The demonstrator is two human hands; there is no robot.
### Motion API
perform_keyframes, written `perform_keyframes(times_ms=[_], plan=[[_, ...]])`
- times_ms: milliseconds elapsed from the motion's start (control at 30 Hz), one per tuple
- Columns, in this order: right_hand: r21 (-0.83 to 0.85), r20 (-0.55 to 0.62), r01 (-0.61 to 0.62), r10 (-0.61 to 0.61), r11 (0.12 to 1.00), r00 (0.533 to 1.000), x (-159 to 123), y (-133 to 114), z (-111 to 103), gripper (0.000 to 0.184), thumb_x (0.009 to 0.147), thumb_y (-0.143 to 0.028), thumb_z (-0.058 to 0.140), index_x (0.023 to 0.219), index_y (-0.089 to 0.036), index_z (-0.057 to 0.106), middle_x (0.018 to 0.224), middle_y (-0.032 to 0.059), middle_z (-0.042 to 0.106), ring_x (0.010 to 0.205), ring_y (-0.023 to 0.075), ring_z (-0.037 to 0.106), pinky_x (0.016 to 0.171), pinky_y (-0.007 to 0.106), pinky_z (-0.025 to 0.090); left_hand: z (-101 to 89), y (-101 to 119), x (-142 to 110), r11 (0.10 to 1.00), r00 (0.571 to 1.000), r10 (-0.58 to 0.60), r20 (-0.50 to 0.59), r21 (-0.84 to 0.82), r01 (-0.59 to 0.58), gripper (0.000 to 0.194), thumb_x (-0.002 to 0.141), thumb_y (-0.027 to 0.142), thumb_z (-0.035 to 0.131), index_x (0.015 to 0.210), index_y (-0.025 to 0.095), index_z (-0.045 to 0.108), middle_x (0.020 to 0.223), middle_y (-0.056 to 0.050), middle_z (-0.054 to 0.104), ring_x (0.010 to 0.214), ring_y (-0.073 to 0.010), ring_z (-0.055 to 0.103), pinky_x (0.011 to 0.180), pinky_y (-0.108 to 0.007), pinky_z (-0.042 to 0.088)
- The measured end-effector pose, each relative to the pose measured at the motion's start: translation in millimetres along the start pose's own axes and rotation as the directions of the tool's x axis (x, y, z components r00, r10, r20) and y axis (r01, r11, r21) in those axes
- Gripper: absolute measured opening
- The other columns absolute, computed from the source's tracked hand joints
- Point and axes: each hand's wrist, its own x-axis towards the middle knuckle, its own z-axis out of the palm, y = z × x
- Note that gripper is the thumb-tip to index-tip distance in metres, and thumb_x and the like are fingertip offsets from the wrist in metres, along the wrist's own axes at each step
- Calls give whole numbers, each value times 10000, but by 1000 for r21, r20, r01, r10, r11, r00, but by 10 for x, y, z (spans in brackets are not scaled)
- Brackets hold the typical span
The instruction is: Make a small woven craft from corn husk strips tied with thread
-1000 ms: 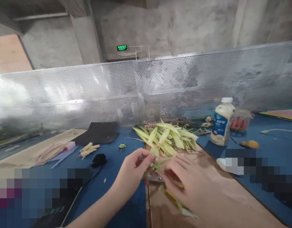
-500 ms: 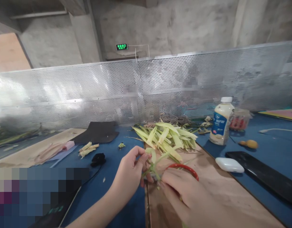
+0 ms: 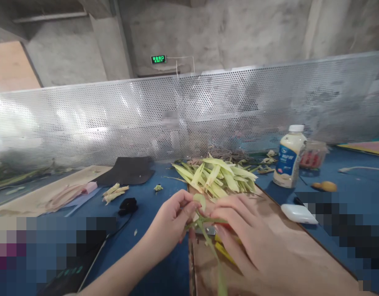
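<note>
My left hand (image 3: 170,224) is pinched on a small knot of green leaf strips (image 3: 199,220) at the near edge of a brown board (image 3: 288,250). My right hand (image 3: 241,228) meets it from the right, fingers curled on the same strips, and one long strip (image 3: 218,267) trails down toward me. Under my right hand a bit of red and yellow shows, and something metal lies by the strips; I cannot make them out. Just beyond the hands lies a pile of yellow-green leaf strips (image 3: 218,176).
A white drink bottle (image 3: 289,158) stands right of the pile, with a clear jar of red things (image 3: 312,155), a white case (image 3: 298,213) and a small yellow object (image 3: 323,186) nearby. A black pad (image 3: 127,170) and leaf scraps (image 3: 115,193) lie left. A perforated metal screen (image 3: 115,119) closes the back.
My right hand has moved forward and up, covering the red ring that showed half a second ago. Both hands stay on the leaf strips, and a long strip now hangs toward me.
</note>
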Motion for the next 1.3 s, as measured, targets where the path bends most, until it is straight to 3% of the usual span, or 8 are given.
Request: perform_keyframes(times_ms=[67, 167, 300, 533, 1000, 1300], plan=[[29, -16, -47, 48, 998, 999, -17, 79, 39, 99, 809, -190, 474, 881, -194, 542, 918, 47, 563, 878, 196, 474, 755, 339, 382, 3, -7, 1, 1000, 1000, -3, 20, -1, 3, 221, 838, 399, 420, 777, 188, 443, 466, 96, 410, 333, -55, 464, 312, -143, 245], [69, 61, -116, 111, 991, 992, -60, 199, 177, 72, 830, -217, 478, 831, -197, 547, 851, 35, 546, 860, 201, 443, 767, 375, 346, 9, -23, 11, 1000, 999, -1, 34, -26, 2, 213, 845, 393, 407, 785, 190, 432, 513, 87, 434, 349, -50, 465, 314, -143, 247], [94, 141, -115, 101, 989, 985, -77, 279, 277, 112, 849, -207, 458, 765, -194, 531, 786, 21, 542, 790, 174, 446, 738, 344, 337, 7, -17, 15, 998, 999, 12, 46, -62, -9, 205, 849, 388, 400, 797, 191, 422, 578, 71, 463, 377, -52, 473, 316, -150, 266], [-57, 25, 59, -58, 997, 998, -104, 327, 313, 233, 877, -160, 333, 752, -182, 529, 696, 30, 533, 731, 171, 438, 765, 358, 314, -15, 37, 3, 997, 977, -44, 207, -53, 56, 211, 751, 347, 577, 785, 160, 486, 656, 35, 511, 500, -47, 462, 403, -149, 302], [-84, -179, 135, -148, 987, 973, -75, 287, 293, 197, 806, -99, 380, 694, -160, 531, 642, 18, 517, 716, 163, 405, 830, 390, 286, -4, 77, -27, 988, 972, 3, 237, -153, 35, 202, 737, 223, 603, 697, 160, 415, 641, 61, 436, 505, -27, 397, 460, -154, 312], [-122, -94, 143, -155, 982, 983, -109, 351, 326, 207, 810, -110, 367, 713, -158, 544, 662, 37, 506, 726, 181, 404, 823, 427, 290, 2, 41, -16, 990, 967, -40, 252, -122, 73, 181, 802, 311, 506, 720, 166, 434, 580, 42, 484, 451, -48, 415, 401, -155, 330]])
